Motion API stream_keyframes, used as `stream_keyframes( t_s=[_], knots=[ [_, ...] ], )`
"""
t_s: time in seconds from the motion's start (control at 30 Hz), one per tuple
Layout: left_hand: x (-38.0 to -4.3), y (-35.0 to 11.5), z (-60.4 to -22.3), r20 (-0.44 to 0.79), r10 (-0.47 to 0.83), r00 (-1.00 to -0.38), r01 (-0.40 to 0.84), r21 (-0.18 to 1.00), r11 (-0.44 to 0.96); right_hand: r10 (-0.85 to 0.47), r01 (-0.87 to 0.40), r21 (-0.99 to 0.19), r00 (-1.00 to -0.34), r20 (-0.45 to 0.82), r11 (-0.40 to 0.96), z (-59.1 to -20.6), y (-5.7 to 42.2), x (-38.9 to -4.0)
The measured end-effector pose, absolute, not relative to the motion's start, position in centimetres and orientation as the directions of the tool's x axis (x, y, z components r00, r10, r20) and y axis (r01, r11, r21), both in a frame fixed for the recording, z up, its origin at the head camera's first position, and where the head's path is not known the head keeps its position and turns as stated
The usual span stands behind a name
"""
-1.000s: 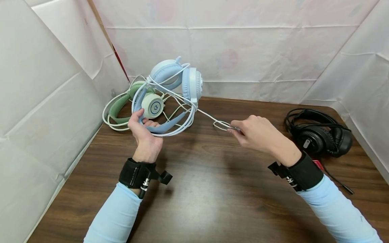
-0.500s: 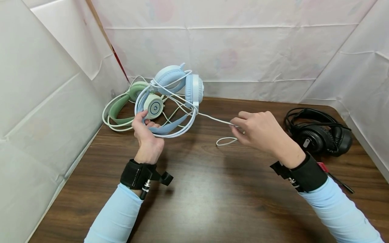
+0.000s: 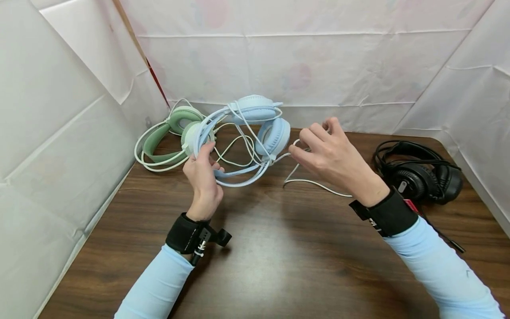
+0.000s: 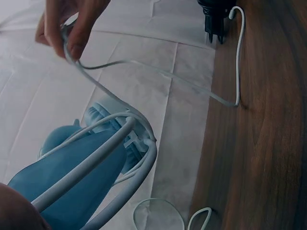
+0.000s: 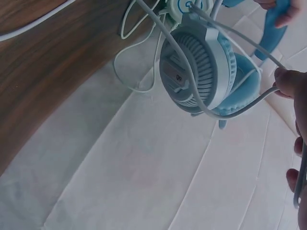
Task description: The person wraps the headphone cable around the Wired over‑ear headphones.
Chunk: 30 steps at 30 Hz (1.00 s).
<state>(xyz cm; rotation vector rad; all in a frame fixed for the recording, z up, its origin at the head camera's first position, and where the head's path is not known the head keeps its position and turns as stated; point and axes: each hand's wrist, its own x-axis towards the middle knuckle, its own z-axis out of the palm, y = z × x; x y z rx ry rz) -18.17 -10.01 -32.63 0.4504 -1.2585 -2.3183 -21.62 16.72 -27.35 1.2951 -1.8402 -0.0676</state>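
Observation:
My left hand (image 3: 203,182) grips the headband of light-blue headphones (image 3: 275,136), held tilted above the table with the ear cups toward the back wall. A white cable is wound around the band and cups. My right hand (image 3: 330,155), to the right of them, pinches this cable (image 4: 96,82) between thumb and fingers, as the left wrist view shows. A loose length of the cable drops to the table and runs under the right hand. In the right wrist view the ribbed outer ear cup (image 5: 192,72) faces the camera, with cable looping across it.
Green headphones (image 3: 153,144) with a pale cable lie at the back left, partly behind the blue ones. Black headphones (image 3: 414,181) with a thin boom rest at the right, near the right forearm. White sheeting (image 3: 318,66) walls the brown table (image 3: 259,266).
My left hand has moved right, and the blue headphones have turned with it. The right hand rises and draws in toward them, and more loose cable now trails on the table.

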Motion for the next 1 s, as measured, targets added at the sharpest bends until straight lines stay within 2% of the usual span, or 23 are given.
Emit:
stream_keyframes(
  t_s=[0.27, 0.43, 0.63, 0.7, 0.77, 1.0],
  knots=[
    [-17.5, -9.3, -32.3, 0.055, -0.534, -0.844, 0.226, 0.938, -0.261, -0.759, -0.606, 0.597, -0.015, 0.651, 0.525, -27.3, 15.9, -22.2],
    [-17.2, -9.3, -32.2, 0.081, -0.498, -0.863, 0.228, 0.944, -0.24, -0.678, -0.559, 0.563, 0.0, 0.735, 0.609, -27.8, 15.6, -22.9],
    [-16.8, -9.3, -32.0, 0.063, -0.458, -0.887, 0.201, 0.945, -0.259, -0.553, -0.55, 0.46, -0.005, 0.833, 0.697, -28.7, 15.7, -23.8],
    [-16.7, -9.2, -31.9, 0.053, -0.434, -0.899, 0.184, 0.946, -0.267, -0.51, -0.561, 0.411, -0.025, 0.86, 0.719, -29.0, 15.6, -23.9],
    [-16.6, -9.2, -31.8, 0.043, -0.416, -0.909, 0.169, 0.947, -0.273, -0.482, -0.595, 0.349, -0.075, 0.873, 0.724, -29.2, 15.6, -24.0],
    [-16.7, -9.4, -31.6, 0.014, -0.404, -0.915, 0.155, 0.935, -0.319, -0.468, -0.696, 0.138, -0.31, 0.828, 0.704, -29.6, 15.6, -23.5]
  ],
)
